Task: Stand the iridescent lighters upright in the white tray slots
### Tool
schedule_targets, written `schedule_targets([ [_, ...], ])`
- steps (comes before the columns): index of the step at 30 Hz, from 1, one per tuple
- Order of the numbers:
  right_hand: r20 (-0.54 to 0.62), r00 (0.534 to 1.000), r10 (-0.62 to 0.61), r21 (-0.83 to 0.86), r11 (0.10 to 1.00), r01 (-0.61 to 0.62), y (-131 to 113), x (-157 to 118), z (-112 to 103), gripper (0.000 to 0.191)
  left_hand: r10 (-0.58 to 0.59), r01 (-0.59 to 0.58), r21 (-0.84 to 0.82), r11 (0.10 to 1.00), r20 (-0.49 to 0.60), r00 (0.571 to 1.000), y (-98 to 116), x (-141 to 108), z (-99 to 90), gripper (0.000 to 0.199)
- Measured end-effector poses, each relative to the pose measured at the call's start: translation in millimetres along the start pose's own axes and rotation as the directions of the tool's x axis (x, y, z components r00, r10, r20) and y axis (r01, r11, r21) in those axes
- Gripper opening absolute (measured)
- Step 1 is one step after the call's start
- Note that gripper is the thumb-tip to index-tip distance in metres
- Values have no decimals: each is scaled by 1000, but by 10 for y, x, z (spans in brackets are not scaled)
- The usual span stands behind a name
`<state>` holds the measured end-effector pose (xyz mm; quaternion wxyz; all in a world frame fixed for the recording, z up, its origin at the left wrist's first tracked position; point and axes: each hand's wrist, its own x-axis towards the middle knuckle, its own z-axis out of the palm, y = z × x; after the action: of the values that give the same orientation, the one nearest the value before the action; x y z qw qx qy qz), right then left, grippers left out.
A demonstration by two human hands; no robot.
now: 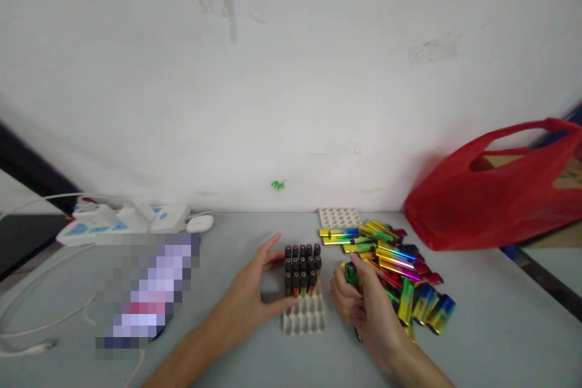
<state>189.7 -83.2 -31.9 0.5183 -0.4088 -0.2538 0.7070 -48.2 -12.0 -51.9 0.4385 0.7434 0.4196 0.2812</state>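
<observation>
Wall [291, 73]: white and scuffed, filling the far half of the view, with a small green mark low down near the middle.
Table [227, 351]: grey surface running from the wall to the near edge; everything else sits on it.
Red bag [495, 194]: plastic carrier at the far right against the wall, something brown showing inside.
Power strip [127, 221]: white, far left, with plugs in it and white cables looping toward the near left.
Loose lighters [395, 267]: heap of shiny rainbow-coloured sticks right of centre, lying flat and crossing one another, well more of them than stand in the tray.
Tray [305, 315]: pale gridded holder at centre, between the two hands.
Spare tray [340, 216]: a second gridded holder, at the far end of the heap by the wall.
Filled rows: lighters in the tray [302, 264] stand upright, dark caps up, in the far rows.
Progress, as I judge it: roughly the far half of the tray is loaded; the near rows are bare and most of the heap is not yet placed.
Left hand [254, 285]: forearm coming in from the near left, palm turned inward, fingers loosely spread and touching the left side of the tray and the standing lighters, steadying more than gripping.
Right hand [364, 300]: forearm coming in from the near right, fingers curled and clasped around a few lighters, a green one poking up just right of the tray.
</observation>
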Motion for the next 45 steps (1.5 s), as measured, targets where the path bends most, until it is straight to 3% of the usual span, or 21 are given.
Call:
schedule_targets([
  [13,-126,979,-159,-143,980,141,137,49,-51,64,4,-4,2,1000,-24,1000,19,-2,-3,108],
  [26,-46,995,-92,-72,994,88,91,64,-24,71,-12,12,3,1000,-17,1000,14,-8,-4,108],
  [36,-190,974,-123,-210,974,82,114,64,-52,64,-10,10,-10,1000,-9,1000,9,-8,-8,109],
  [45,-88,986,-142,-70,988,136,129,116,-91,62,-17,17,-2,1000,-1,1000,7,-15,-3,109],
])
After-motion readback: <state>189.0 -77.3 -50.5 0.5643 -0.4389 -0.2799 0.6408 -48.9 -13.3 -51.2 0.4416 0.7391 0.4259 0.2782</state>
